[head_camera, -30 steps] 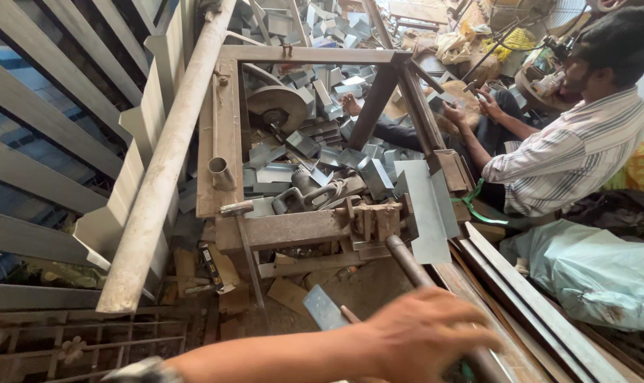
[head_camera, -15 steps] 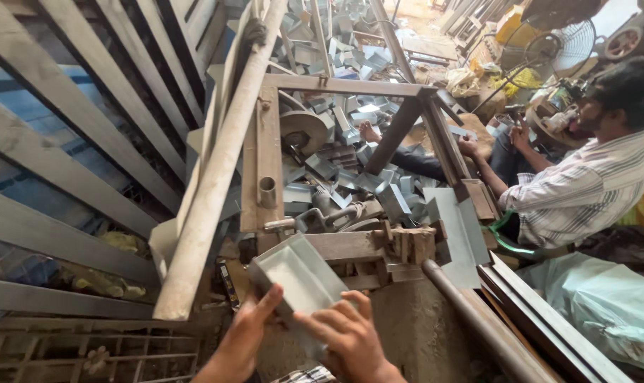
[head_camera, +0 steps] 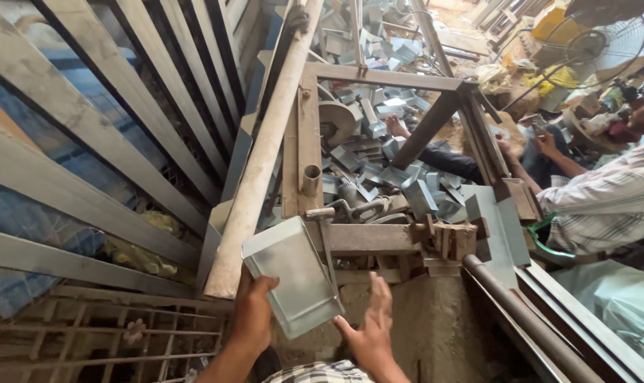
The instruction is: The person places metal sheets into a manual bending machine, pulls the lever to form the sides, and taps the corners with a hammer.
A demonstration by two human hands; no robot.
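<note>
The near corner of the dull grey folded sheet-metal tray [head_camera: 293,276] hides behind the right hand [head_camera: 368,330], fingers spread wide. The left hand [head_camera: 254,312] grips its left edge, just beside the long rusty pipe [head_camera: 262,156].

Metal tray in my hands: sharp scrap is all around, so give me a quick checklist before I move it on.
1. Left hand grips the metal tray edge: ok.
2. Right hand gripping too: not ok, open palm at the lower corner.
3. Tray level: not ok, tilted.
4. Steel frame ahead free: not ok, cut pieces heaped there.
5. Seated person clear of tray: ok.
</note>
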